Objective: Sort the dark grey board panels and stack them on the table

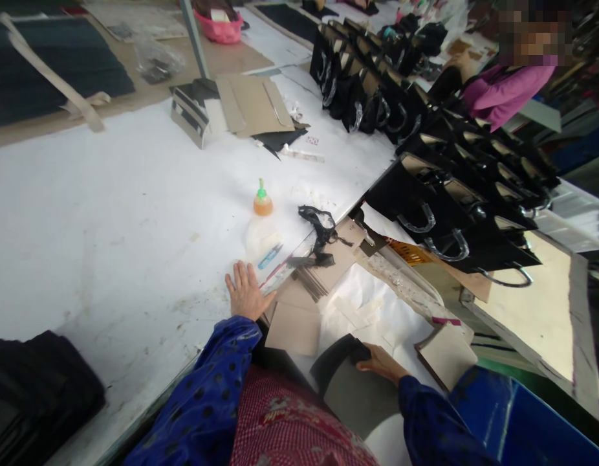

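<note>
The dark panel (362, 395), gray with a black band at its far left, lies at the near side, just right of the red checked apron (284, 414). The right hand (384, 364) has its grip closed on the panel's far edge, fingers bent over it (the thumb is hard to make out). The left hand (246, 292) has its grip released, palm down near the table's edge, close to the blue snips (270, 256).

To handle the panel well, I would hold it lightly by the rim so the band does not crease, and keep the left palm clear of the snips.

Beige cards (294, 329) sit between the hands, with a white sheet (406, 317) right of them. The white table (134, 226) stretches far and left, carrying an orange bottle (263, 204) with a green top and, near left, a black stack (42, 395). To the right stand rows of black bags (411, 207); beyond them is a co-worker (510, 94) in a purple top. A blue bin (527, 414) is at the near right.
</note>
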Available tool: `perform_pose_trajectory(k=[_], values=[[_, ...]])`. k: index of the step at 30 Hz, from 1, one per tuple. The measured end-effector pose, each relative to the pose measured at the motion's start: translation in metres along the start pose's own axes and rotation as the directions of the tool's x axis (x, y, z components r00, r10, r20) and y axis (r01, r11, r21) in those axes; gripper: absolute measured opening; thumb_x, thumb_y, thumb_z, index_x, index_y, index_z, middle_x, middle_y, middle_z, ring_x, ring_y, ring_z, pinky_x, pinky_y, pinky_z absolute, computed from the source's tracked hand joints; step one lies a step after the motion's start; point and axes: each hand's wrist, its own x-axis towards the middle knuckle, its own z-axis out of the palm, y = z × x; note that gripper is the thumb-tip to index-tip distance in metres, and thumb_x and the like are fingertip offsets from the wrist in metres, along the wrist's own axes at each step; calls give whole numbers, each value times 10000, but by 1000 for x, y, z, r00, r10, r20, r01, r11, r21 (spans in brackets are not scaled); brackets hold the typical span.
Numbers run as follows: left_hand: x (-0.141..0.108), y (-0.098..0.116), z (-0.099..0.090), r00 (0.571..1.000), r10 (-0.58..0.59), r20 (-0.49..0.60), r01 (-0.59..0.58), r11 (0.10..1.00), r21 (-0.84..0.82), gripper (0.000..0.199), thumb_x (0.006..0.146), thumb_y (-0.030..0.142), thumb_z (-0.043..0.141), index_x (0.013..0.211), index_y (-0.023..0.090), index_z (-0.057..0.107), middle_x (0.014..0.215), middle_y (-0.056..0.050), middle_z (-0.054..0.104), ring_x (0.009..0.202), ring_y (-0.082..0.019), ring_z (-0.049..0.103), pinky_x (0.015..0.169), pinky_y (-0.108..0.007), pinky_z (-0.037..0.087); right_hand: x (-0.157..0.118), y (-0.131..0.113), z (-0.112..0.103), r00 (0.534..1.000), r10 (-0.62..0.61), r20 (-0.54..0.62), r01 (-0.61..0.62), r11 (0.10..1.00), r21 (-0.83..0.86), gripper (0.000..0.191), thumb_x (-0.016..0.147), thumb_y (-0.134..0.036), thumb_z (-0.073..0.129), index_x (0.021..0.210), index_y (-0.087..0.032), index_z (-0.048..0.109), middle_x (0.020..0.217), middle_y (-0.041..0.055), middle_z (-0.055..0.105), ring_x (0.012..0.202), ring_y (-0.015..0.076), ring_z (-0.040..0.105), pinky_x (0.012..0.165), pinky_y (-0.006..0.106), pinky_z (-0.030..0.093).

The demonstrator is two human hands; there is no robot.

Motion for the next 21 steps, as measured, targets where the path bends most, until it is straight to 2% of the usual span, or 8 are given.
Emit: perform_pose_trajectory(k=[5, 7, 9, 11, 13, 14, 17, 21], values=[[1, -2, 4, 1000, 1, -30, -1, 1000, 2, 1016, 764, 532, 689, 1506, -38, 295, 1597, -346, 226, 1517, -439, 161, 1211, -630, 60, -48, -4, 3, 985, 0, -173, 25, 990, 141, 215, 562, -416, 711, 732, -284, 706, 687, -8, 747, 798, 372, 731, 728, 488, 588], [2, -3, 5, 999, 1, -40, -2, 1000, -11, 1010, 760, 522, 697, 1503, -40, 306, 1595, -347, 227, 1516, -439, 168, 1212, -631, 63, -65, 2, 1, 956, 96, -279, -6, 951, 308, 218, 505, -416, 720, 693, -309, 698, 676, 4, 751, 789, 401, 736, 720, 518, 598], [2, -4, 7, 999, 0, -43, -2, 999, -39, 1009, 755, 499, 710, 1502, -44, 306, 1598, -347, 219, 1517, -439, 162, 1215, -629, 47, -83, 11, -3, 891, 257, -374, -44, 869, 492, 225, 451, -404, 747, 650, -319, 682, 644, 13, 743, 755, 413, 739, 701, 524, 610], [1, -6, 7, 999, -3, -41, 0, 996, -84, 1012, 748, 484, 719, 1504, -45, 302, 1601, -346, 212, 1522, -436, 143, 1216, -628, 27, -101, 18, -7, 804, 388, -452, -45, 796, 603, 251, 423, -403, 775, 641, -320, 682, 620, 20, 736, 749, 414, 742, 696, 517, 621], [-1, -6, 7, 999, -10, -35, 4, 989, -146, 1030, 739, 505, 719, 1500, -51, 302, 1600, -354, 202, 1526, -437, 117, 1213, -632, 12, -118, 18, -8, 726, 464, -508, 7, 734, 679, 304, 426, -426, 801, 694, -312, 713, 624, 32, 741, 776, 416, 747, 697, 513, 630], [-2, -7, 6, 999, -14, -30, 8, 983, -184, 1046, 735, 532, 713, 1497, -56, 304, 1599, -359, 194, 1528, -439, 102, 1210, -635, 6, -126, 14, -6, 708, 486, -512, 49, 690, 722, 345, 439, -443, 812, 741, -297, 730, 636, 42, 747, 788, 417, 748, 697, 512, 634], [-1, -6, 3, 999, -37, -4, 34, 946, -322, 1120, 713, 676, 651, 1484, -66, 319, 1601, -372, 162, 1533, -440, 58, 1201, -644, -19, -139, -16, 3, 730, 508, -458, 170, 514, 841, 482, 498, -505, 830, 871, -211, 746, 674, 82, 762, 778, 404, 754, 698, 498, 641], [9, -7, -11, 993, -75, 90, 112, 841, -529, 1288, 559, 855, 608, 1439, -63, 400, 1593, -386, 154, 1529, -459, 47, 1188, -632, -88, -127, -85, 21, 792, 463, -397, 263, 329, 907, 624, 595, -642, 770, 979, -151, 732, 712, 113, 774, 751, 371, 760, 699, 470, 643]])
